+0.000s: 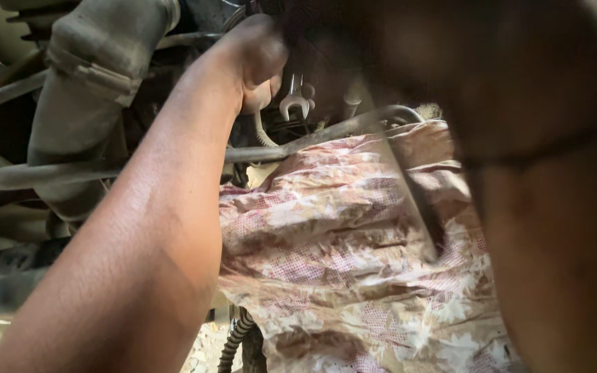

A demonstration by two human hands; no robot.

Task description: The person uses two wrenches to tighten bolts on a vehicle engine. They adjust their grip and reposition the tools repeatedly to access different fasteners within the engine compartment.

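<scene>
Two arms fill our view over a stained patterned cloth (354,249): our right hands' state we cannot tell, our left hand (257,59) grips a small open-end spanner (296,103) up among hoses, work seemingly unfinished.

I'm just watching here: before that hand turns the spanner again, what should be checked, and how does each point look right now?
1. Grip on the tool: the left hand is closed around the open-ended spanner. Ok.
2. Spanner seated on a fastener: its visible open end points down and free; the other end is hidden in the hand. Cannot tell.
3. Right hand placement: the right forearm fills the view, the hand itself is hidden. Cannot tell.
4. Swing room: the grey hose and the metal pipe crowd the hand closely. Not ok.
5. Parts below covered: the patterned cloth lies spread under the pipe. Ok.
</scene>
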